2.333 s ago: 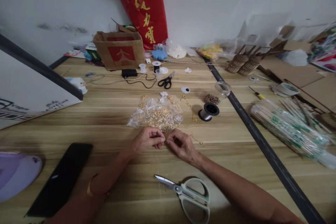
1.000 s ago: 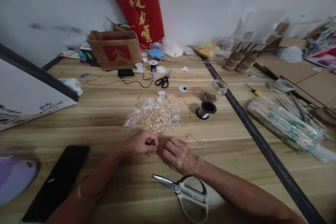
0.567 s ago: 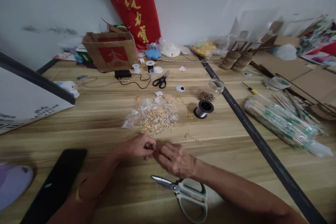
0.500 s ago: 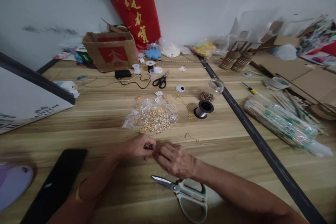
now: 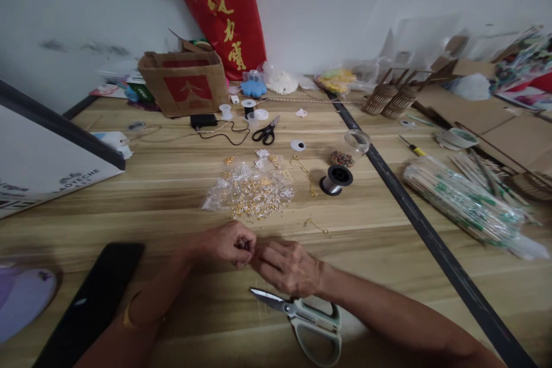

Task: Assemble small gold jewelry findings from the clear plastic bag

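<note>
My left hand (image 5: 230, 242) is closed in a pinch, fingertips against those of my right hand (image 5: 288, 267), which is closed too. Whatever they pinch is too small or hidden to name. Just beyond lies a pile of small gold and silver jewellery findings (image 5: 256, 195) with clear plastic bags. A short gold chain (image 5: 317, 226) rests right of the hands, and a longer gold chain (image 5: 306, 175) lies farther back. Below my right hand are scissors with pale green handles (image 5: 302, 316), blades pointing left. A black spool of clear thread (image 5: 336, 180) stands behind to the right.
A jar of beads (image 5: 347, 152) lies behind the spool. Black-handled scissors (image 5: 266, 131) and a paper bag (image 5: 185, 83) are at the back. On the left are a black phone-like slab (image 5: 92, 299) and a white box (image 5: 52, 155). Bagged sticks (image 5: 461, 204) lie right of a dark strip (image 5: 414, 218).
Both hands have drawn a little nearer to me from beside the pile, and my right hand has turned its back upward. The fingertips stay together. The view has shifted slightly.
</note>
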The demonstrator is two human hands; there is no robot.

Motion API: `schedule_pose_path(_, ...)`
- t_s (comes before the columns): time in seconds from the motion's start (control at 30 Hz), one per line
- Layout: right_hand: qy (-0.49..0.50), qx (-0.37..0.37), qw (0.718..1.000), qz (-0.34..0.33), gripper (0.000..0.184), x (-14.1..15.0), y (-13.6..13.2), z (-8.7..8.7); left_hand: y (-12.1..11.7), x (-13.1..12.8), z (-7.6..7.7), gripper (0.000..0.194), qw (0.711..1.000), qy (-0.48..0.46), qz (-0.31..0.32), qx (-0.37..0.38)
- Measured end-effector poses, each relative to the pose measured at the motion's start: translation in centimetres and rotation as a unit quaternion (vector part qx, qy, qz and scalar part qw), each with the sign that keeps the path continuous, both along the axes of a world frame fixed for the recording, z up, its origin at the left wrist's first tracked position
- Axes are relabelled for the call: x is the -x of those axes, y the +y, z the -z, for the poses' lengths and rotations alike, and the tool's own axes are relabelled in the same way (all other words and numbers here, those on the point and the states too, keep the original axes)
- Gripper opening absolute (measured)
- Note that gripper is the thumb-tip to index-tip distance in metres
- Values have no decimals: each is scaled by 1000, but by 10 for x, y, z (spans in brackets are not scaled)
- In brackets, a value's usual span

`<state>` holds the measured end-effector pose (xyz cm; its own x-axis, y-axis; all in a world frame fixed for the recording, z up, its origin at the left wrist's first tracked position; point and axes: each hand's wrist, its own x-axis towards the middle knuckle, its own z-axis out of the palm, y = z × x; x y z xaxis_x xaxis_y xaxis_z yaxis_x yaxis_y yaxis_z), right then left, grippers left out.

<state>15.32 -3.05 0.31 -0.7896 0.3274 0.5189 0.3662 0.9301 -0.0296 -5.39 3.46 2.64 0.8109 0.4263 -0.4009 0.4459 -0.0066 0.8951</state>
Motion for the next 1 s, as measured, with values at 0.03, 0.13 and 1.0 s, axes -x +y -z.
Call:
schedule_pose_path(0.03, 2, -1, 1000, 0, 20, 0, 0, 0, 0, 0, -1, 15, 1000, 1, 2, -4)
schedule_pose_path(0.13, 14, -1, 1000, 1, 20, 0, 0, -1, 0, -1, -3, 14, 1000, 9, 7, -14)
schedule_pose_path(1.0, 36, 8, 999, 23, 17, -2, 0, 2, 0, 0, -2, 12, 999, 9, -4, -31)
